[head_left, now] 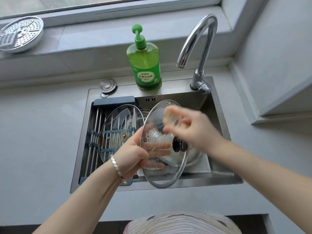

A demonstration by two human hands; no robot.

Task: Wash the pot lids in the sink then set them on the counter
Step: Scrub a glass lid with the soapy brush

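A glass pot lid (167, 174) with a steel rim and a black knob (179, 146) is held tilted over the steel sink (217, 176). My left hand (133, 154) grips its left rim, with the fingers showing through the glass. My right hand (190, 127), blurred by motion, holds a sponge (166, 116) with a dark scouring side against the lid's upper face. Soap suds streak the glass. A second glass lid (118, 125) lies on the drying rack (97, 130) in the sink's left half. Another steel-rimmed piece sits low in the basin, mostly hidden behind the held lid.
A green dish soap bottle (145, 61) stands on the sink's back ledge, with the chrome tap (199, 46) to its right. A metal steamer plate and grater (18, 34) rest on the window sill at far left. Grey counter (37, 132) surrounds the sink.
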